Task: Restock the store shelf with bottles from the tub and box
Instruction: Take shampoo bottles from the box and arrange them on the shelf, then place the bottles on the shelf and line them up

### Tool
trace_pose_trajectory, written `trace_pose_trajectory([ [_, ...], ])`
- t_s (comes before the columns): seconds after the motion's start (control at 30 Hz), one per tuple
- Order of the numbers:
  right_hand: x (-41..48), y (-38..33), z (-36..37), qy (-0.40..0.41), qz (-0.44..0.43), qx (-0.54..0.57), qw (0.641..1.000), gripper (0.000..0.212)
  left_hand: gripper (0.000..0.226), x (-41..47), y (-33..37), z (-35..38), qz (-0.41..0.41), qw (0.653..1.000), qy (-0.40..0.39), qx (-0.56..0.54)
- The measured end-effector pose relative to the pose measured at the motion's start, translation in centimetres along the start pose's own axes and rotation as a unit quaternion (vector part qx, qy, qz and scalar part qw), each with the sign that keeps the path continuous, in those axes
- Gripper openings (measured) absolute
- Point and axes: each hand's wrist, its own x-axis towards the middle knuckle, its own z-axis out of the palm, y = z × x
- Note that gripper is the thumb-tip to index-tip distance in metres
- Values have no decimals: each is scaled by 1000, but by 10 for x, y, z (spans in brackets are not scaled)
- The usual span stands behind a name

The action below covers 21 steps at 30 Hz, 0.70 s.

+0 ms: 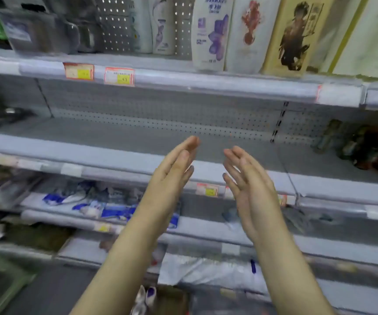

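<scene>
Left hand [172, 176] and right hand [247, 185] held nothing, fingers straight, palms facing, over the grey metal shelf's [92, 142] front edge. Tall white plastic bottles [210, 35] stood on the shelf above: probably smooth, stiff, weighty; grasp mid-body.

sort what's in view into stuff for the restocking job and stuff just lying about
Job:
left hand and right hand, both open
middle shelf
green tub
low bottles

Lying about:
price tags
blue packs
dark bottles, far right
white bag
</scene>
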Motion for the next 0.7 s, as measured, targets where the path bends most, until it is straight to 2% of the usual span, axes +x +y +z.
trace_pose_trajectory([
  [0.03,-14,9,-14,-1,40,2,999,22,39,-20,-13,4,-30,999,23,-9],
  [0.1,-27,22,-26,-1,59,4,998,23,39,-41,-25,3,-40,999,31,2],
  [0.2,-48,40,-49,-11,127,16,992,23,38,-78,-44,6,-89,993,81,1],
  [0.3,-64,55,-66,-29,175,15,984,25,38,-117,-50,6,-105,987,117,27],
  [0.57,-83,85,-61,-68,249,16,966,25,44,-168,-51,-13,-141,971,180,77],
  [0.7,-84,104,-51,-63,268,4,961,24,42,-178,-61,-34,-174,960,200,86],
])
